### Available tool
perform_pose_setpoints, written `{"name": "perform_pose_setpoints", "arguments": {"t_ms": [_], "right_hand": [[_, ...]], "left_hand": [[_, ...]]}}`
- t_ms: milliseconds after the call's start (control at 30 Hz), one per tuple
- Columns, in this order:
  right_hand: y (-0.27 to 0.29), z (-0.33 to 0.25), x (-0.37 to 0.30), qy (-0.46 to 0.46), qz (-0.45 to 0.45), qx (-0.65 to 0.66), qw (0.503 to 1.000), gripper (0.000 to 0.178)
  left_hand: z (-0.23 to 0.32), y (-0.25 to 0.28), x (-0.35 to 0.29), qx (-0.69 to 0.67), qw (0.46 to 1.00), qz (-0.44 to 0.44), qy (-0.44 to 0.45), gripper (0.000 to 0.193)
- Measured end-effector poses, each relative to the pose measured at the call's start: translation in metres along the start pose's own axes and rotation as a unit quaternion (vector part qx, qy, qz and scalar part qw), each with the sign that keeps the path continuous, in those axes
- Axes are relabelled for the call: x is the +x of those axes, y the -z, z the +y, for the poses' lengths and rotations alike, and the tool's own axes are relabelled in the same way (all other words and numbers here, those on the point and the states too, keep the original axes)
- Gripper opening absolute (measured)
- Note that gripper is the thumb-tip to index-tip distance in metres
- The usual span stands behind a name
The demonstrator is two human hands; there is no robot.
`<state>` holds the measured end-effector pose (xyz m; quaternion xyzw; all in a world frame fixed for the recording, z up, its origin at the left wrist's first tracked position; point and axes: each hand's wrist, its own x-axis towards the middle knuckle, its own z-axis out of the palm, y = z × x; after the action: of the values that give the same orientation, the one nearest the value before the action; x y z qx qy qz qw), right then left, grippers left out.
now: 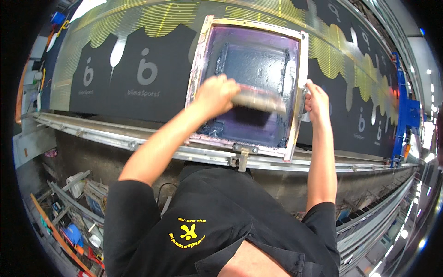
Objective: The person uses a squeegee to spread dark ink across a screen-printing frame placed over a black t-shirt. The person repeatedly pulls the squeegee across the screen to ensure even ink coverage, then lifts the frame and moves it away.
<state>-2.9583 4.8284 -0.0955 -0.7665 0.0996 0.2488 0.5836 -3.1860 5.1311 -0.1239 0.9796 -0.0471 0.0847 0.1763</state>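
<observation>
A screen printing frame (pixel 302 60) with a purplish mesh lies on the long printing table in front of me. Dark, glossy ink (pixel 249 62) is spread over the far part of its mesh. My left hand (pixel 216 94) is closed around the left end of a squeegee (pixel 258 98), which is slightly blurred and spans much of the mesh. Beneath the squeegee the mesh looks darker. At the frame's right side, my right hand (pixel 317 101) has its fingers curled on the frame edge; what lies under the fingertips is partly hidden.
Black garment panels (pixel 159 69) with pale prints lie on the table to both sides of the frame. A metal rail (pixel 106 135) runs along the near table edge, with a metal bracket (pixel 243 157) at the frame. Tools and a blue item (pixel 73 234) sit low at left.
</observation>
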Motion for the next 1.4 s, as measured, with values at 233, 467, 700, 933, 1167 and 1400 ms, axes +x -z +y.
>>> {"name": "perform_pose_setpoints", "arguments": {"t_ms": [233, 467, 700, 933, 1167, 1400], "right_hand": [[-0.024, 0.006, -0.006, 0.097, 0.039, 0.001, 0.995, 0.04], [-0.131, 0.036, -0.024, 0.172, 0.059, 0.035, 0.983, 0.041], [-0.321, 0.089, -0.062, 0.268, 0.101, -0.117, 0.951, 0.034], [-0.404, 0.074, -0.083, 0.141, 0.136, -0.191, 0.962, 0.036], [-0.404, 0.098, -0.073, 0.143, 0.132, -0.184, 0.964, 0.032], [-0.402, 0.086, -0.07, 0.157, 0.121, -0.184, 0.963, 0.041]], "left_hand": [[0.078, 0.004, -0.128, -0.023, 0.998, 0.035, 0.042, 0.075], [-0.011, 0.062, -0.164, -0.002, 0.998, 0.013, 0.061, 0.056], [-0.146, 0.134, -0.242, -0.01, 0.991, -0.043, 0.128, 0.045], [-0.219, 0.169, -0.273, -0.022, 0.995, -0.073, 0.069, 0.048], [-0.313, 0.201, -0.135, 0.008, 0.995, -0.085, 0.05, 0.029], [-0.415, 0.173, -0.033, 0.061, 0.995, -0.079, 0.012, 0.039]]}}
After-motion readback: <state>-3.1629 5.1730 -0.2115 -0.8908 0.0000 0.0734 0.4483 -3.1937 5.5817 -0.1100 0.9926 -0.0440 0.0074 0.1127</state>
